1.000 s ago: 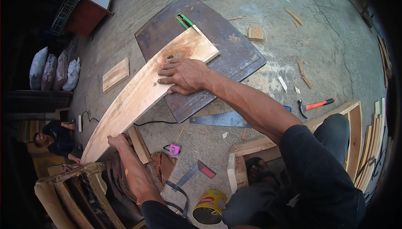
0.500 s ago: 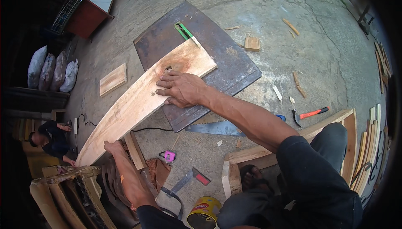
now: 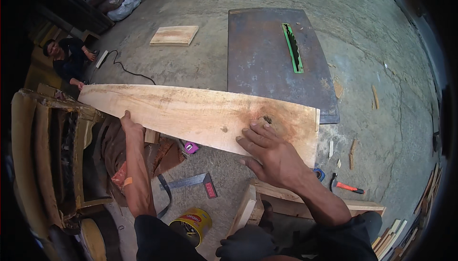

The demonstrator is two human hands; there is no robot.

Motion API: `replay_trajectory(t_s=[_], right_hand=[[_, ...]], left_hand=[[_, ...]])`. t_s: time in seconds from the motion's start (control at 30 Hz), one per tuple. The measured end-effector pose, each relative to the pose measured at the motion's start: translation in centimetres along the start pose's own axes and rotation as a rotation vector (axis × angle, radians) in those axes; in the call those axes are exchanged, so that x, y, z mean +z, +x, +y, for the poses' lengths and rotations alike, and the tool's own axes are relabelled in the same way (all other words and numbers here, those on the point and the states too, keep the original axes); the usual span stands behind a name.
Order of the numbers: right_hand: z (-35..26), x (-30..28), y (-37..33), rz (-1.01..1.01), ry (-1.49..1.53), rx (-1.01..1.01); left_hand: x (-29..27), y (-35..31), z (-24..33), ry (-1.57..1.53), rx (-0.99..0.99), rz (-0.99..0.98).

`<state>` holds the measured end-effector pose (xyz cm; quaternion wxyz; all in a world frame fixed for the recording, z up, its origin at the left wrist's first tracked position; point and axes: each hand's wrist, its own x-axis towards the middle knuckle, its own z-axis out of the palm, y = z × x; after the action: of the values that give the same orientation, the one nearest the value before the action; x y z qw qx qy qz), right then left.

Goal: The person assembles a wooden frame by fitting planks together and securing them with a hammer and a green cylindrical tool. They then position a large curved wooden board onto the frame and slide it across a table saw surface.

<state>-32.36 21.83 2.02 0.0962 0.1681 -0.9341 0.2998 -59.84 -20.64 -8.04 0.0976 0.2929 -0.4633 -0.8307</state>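
A long, pale wooden board (image 3: 191, 111) with one curved edge and a dark knot stretches across the view, tapering to the left. My left hand (image 3: 131, 122) grips its near edge, thumb on top and the other fingers hidden beneath. On the board's wide right end, by the knot, my right hand (image 3: 272, 151) lies with fingers spread over the top face and the thumb by the near edge. Behind this end is a dark metal saw table (image 3: 257, 56), with a toothed blade in a green slot plate (image 3: 292, 49). Another person's hand (image 3: 78, 84) is at the narrow tip.
A worn wooden frame (image 3: 71, 151) stands at left. Before me lie a try square (image 3: 191, 181), a pink tape measure (image 3: 191, 147) and a yellow tin (image 3: 194, 223). A hammer (image 3: 348, 187) and wooden frame (image 3: 286, 196) are at right. A wood block (image 3: 174, 35) lies beyond.
The board has swung off the saw blade toward me, turning to lie crosswise. My right hand has moved nearer its wide end. The view has turned too.
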Motion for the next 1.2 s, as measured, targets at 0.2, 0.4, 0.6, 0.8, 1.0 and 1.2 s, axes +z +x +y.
replay_trajectory(t_s=[0.2, 0.4, 0.6, 0.8, 1.0, 1.2], right_hand=[[17.5, -9.2, -2.6, 0.547, -0.258, 0.904], [24.7, -5.5, -3.8, 0.225, 0.641, 1.093], [24.1, -3.5, -4.4, 0.388, 0.420, 0.954], [20.4, -3.6, -7.5, 0.472, 0.332, 1.005], [17.1, -6.4, -16.7, 0.473, 0.250, 1.109], [6.6, -8.4, -17.4, 0.780, -0.314, 0.631]], left_hand=[[-3.5, 0.2, 1.1, 0.119, 0.087, -0.008], [0.4, -3.6, -0.6, 0.070, 0.032, 0.077], [0.5, -2.8, -1.9, 0.083, 0.005, 0.088], [-1.0, 0.7, -2.4, 0.029, -0.038, 0.060], [-1.3, 0.2, -4.7, -0.003, -0.007, 0.021], [0.6, -5.0, -7.3, -0.055, -0.038, -0.027]])
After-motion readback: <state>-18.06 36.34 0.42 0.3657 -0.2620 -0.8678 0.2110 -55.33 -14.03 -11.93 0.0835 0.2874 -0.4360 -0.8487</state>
